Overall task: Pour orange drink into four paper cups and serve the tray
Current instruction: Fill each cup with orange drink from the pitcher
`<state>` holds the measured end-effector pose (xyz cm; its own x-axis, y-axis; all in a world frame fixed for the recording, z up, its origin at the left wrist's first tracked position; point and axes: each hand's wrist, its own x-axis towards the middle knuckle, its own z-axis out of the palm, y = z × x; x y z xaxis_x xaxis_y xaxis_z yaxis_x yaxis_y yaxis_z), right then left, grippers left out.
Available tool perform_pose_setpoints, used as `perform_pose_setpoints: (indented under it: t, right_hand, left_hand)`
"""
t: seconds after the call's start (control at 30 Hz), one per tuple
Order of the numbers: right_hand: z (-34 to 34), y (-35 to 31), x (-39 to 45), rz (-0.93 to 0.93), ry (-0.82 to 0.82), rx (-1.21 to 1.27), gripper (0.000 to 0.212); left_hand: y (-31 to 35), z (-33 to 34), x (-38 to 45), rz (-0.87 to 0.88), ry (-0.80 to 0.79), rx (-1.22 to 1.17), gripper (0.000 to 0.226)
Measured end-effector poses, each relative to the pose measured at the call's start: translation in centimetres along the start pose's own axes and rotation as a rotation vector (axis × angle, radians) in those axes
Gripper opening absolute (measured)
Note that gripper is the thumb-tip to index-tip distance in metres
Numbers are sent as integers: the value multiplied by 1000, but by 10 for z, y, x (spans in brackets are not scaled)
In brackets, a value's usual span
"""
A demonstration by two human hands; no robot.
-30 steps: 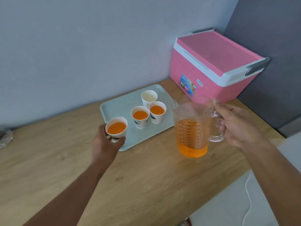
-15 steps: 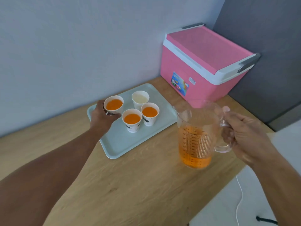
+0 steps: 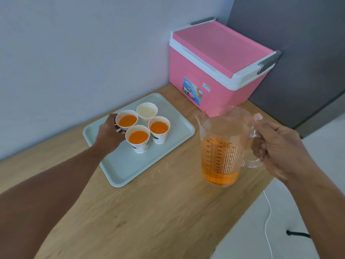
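here, three cups [image 3: 137,137] filled orange, fourth cup [image 3: 147,110] empty

A pale mint-green tray [image 3: 119,171] carries four white paper cups on a light oak-grain wooden counter [image 3: 149,212]. Three cups, at the cluster's 9 o'clock [image 3: 126,120], 6 o'clock [image 3: 137,137] and 3 o'clock [image 3: 159,128], show bright orange drink; two of them carry small dark printed marks on white sides. The cup at 12 o'clock [image 3: 147,110] shows only a creamy white interior. A clear ribbed plastic jug [image 3: 222,146] with dark printed measuring scales holds translucent orange liquid in its lower half. Behind stands a pink cooler box [image 3: 220,60] with white lid trim, grey handles and a multicoloured sticker.
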<state>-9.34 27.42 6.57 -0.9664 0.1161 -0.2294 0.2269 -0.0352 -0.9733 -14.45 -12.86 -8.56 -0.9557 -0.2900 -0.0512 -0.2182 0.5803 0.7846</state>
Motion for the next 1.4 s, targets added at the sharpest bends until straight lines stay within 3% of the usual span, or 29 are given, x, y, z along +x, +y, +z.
perform_pose_setpoints:
  t: [0.27,0.33,0.43,0.5,0.63,0.8,1.0,1.1,1.27,1.4]
  right_hand:
    - [12,-6,-6,6,-45,60,35]
    - [10,-6,-4,10,-64,61,34]
    - [6,-4,0,17,-71,46,52]
    - [2,-5,1,25,-67,39,53]
    - [-9,-8,7,20,-55,29,46]
    - [-31,-14,12,23,-43,13,52]
    - [-63,-18,17,39,-18,-32,32]
    - [-75,-19,23,40,-29,-57,31]
    - [-85,-23,39,53,-56,-62,30]
    - [-83,-26,54,42,-94,-72,28]
  left_hand:
    - [-8,-20,8,25,-194,108,69]
    - [-8,-29,22,-16,-138,158,61]
    - [21,-44,42,-24,79,192,44]
    - [53,-46,50,15,110,175,43]
    - [102,-26,62,178,-158,368,71]
    - [118,0,79,244,-482,746,104]
    - [119,14,88,183,-626,905,117]
    - [113,16,85,222,-581,888,119]
    - [109,15,82,258,-409,797,104]
    - [119,3,71,203,-211,597,95]
